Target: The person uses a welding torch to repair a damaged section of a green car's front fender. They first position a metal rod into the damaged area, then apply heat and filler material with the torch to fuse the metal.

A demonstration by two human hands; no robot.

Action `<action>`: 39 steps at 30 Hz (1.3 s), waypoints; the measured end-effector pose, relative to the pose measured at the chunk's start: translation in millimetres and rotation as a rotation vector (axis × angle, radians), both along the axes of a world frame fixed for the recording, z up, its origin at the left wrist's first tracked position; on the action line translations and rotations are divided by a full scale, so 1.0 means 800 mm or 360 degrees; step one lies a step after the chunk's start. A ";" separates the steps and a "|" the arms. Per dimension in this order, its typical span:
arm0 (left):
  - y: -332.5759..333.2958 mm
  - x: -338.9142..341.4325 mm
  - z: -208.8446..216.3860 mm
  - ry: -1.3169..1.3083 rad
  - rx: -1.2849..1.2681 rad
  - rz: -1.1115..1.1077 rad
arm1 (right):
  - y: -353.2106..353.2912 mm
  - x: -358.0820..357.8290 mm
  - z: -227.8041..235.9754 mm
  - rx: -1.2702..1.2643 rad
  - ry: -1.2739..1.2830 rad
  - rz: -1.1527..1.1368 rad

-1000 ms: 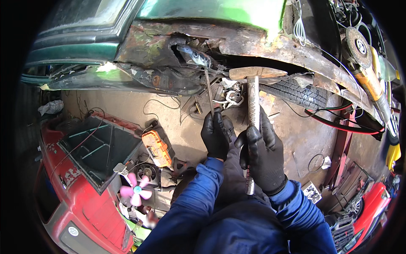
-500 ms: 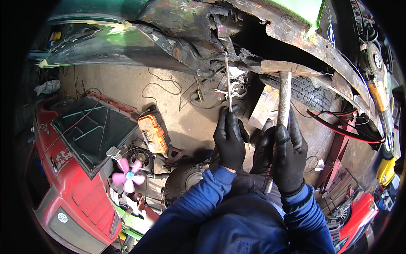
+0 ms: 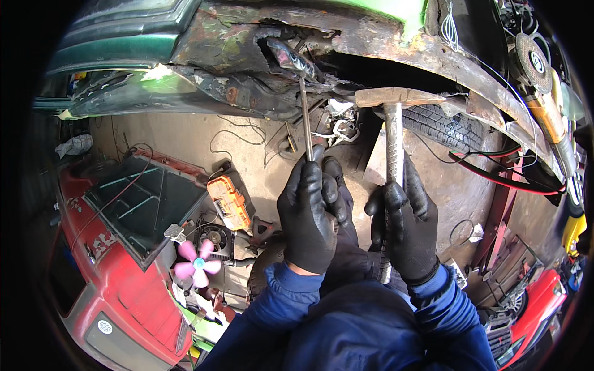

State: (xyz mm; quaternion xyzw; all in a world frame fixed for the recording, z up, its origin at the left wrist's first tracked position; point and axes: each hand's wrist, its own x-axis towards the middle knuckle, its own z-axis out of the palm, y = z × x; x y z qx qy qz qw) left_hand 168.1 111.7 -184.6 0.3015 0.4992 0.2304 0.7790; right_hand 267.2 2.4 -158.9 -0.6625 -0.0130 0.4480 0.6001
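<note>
centre frame, the left hand [image 3: 308, 213] clamps round a thin metal rod [image 3: 306, 120]; to its right, the right hand [image 3: 407, 229] grips a hammer [image 3: 393, 139] below a rusty panel [image 3: 383, 51]!

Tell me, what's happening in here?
A person's gloved left hand grips a thin metal rod that points up toward a torn, rusty car body. I can't tell whether its tip touches. The gloved right hand holds a hammer with its head up. Behind the hammer is a black tyre.
</note>
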 end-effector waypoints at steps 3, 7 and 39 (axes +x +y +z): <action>0.016 -0.009 0.013 0.0111 -0.0004 -0.0097 | 0.003 0.006 0.002 0.0039 0.0162 -0.0077; 0.016 -0.007 0.014 0.0048 -0.0010 -0.0084 | 0.005 0.018 -0.001 0.0118 0.0266 -0.0092; 0.050 -0.019 0.010 0.0288 0.0201 -0.0403 | 0.088 0.014 -0.035 0.0422 0.0439 -0.0215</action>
